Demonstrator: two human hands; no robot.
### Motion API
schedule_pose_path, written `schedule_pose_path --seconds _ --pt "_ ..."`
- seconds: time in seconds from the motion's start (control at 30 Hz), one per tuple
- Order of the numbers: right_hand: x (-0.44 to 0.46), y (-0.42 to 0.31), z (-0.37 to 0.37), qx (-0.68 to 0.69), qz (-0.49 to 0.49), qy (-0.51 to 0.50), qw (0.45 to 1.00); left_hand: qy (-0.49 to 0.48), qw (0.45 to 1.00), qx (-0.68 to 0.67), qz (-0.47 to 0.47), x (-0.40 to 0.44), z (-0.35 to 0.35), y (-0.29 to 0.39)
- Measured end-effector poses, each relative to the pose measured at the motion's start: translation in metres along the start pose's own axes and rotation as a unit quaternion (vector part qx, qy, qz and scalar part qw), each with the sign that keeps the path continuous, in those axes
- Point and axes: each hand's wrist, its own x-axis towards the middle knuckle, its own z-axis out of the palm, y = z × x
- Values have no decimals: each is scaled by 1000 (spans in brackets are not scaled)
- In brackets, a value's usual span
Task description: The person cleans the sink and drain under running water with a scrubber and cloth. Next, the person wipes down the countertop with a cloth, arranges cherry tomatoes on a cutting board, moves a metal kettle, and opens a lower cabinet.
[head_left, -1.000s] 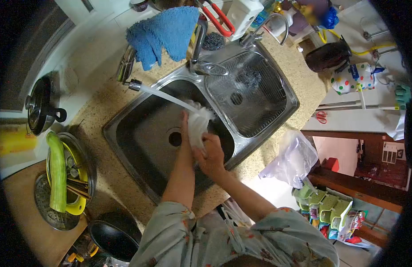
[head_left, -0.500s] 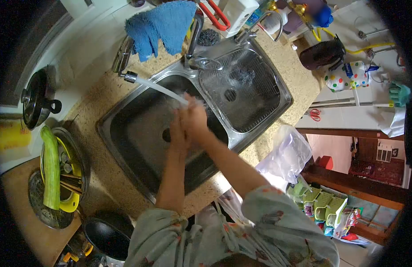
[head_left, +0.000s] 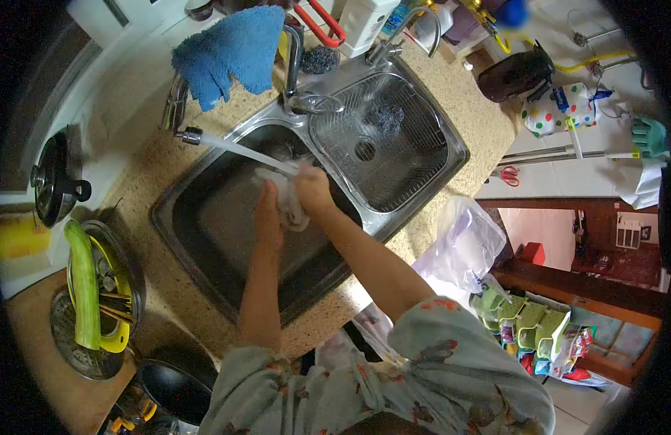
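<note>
With 12 o'clock at the top of the view and the hands at the centre, the right hand (head_left: 314,191) is curled closed on the upper right part of a wet, pale cloth (head_left: 292,209). The left hand (head_left: 268,220) is against the cloth's left side; how far its fingers close cannot be told. The cloth is bunched between both hands, over the larger basin (head_left: 219,246). A water stream (head_left: 241,150) runs from the faucet nozzle (head_left: 192,135) at 10 o'clock to the right hand's fingers.

The smaller basin (head_left: 422,156) adjoins at 2 o'clock, with a wire rack (head_left: 431,130) in it. Farther out, a blue towel (head_left: 230,54) hangs at 11, a dark scouring pad (head_left: 319,60) sits at 12 and a white bottle (head_left: 366,25) stands at 1. A clear plastic bag (head_left: 466,243) is between 3 and 4, a black pan (head_left: 177,388) at 7, a long green gourd (head_left: 85,286) at 8 and a glass-lidded pot (head_left: 56,181) at 9.
</note>
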Motion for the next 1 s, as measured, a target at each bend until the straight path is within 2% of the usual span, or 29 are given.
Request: schedule_pose_path --seconds 0.03,0.07,0.1,0.13,0.17,0.2,0.23,0.27,0.3,0.33,0.37,0.4,0.47,0.5,0.57,0.6,0.67,0.7,0.77,0.8,0.87,0.9,0.93,0.97,1.0 --pt "-6 17 -3 86 56 53 993 54 980 185 48 13 -29 -11" --pt "-17 25 -9 86 54 56 993 104 922 360 95 22 -47 -13" --pt "-31 32 -20 -94 88 18 992 103 923 358 95 19 -49 -2" --pt "-38 35 -31 -271 119 -24 955 49 813 514 268 12 -45 16" --pt "-37 28 -42 -274 116 -27 954 18 736 583 343 5 -35 30" --pt "-38 12 -51 -311 115 -87 939 0 645 638 421 -3 -25 44" --pt "-39 -7 -56 -344 114 -146 920 29 787 552 273 -9 -8 54" --pt "-34 -30 -58 -317 78 -82 942 56 890 439 112 -15 6 61" --pt "-20 -25 -59 -258 -3 -54 965 58 888 442 111 -20 19 68" --pt "-9 -19 -59 -196 -84 -24 977 43 926 367 74 -24 30 74" --pt "-4 -28 -57 -194 -84 -25 977 28 956 288 38 -25 36 79" --pt "-1 -36 -55 -72 -24 -73 994 30 956 289 39 -22 38 84" --pt "3 -40 -54 169 66 -169 969 -33 975 219 11 -9 42 92" --pt "3 -37 -53 168 64 -172 968 -31 975 218 14 4 40 96" --pt "-5 -39 -49 208 91 -150 962 -39 869 468 157 29 26 94" --pt "-8 -40 -45 206 93 -154 962 -35 870 466 157 35 19 92" --pt "-7 -48 -35 190 26 -70 979 -13 784 580 218 47 11 91" --pt "-3 -50 -32 187 25 -74 979 -10 786 578 220 50 7 86" --pt "7 -48 -28 113 -95 20 989 -13 811 524 260 50 8 77" --pt "10 -46 -26 113 -94 18 989 -10 812 523 260 49 8 74" --pt "13 -50 -21 101 -77 94 987 50 810 537 231 47 15 73" --pt "13 -50 -14 99 -77 92 988 52 811 535 231 55 -5 58" --pt "10 -61 0 194 -54 131 971 154 825 492 233 73 -45 29" --pt "11 -69 12 288 -32 166 943 224 867 403 188 67 -45 17" --pt "16 -62 19 354 12 158 922 298 894 297 156 60 -44 6"
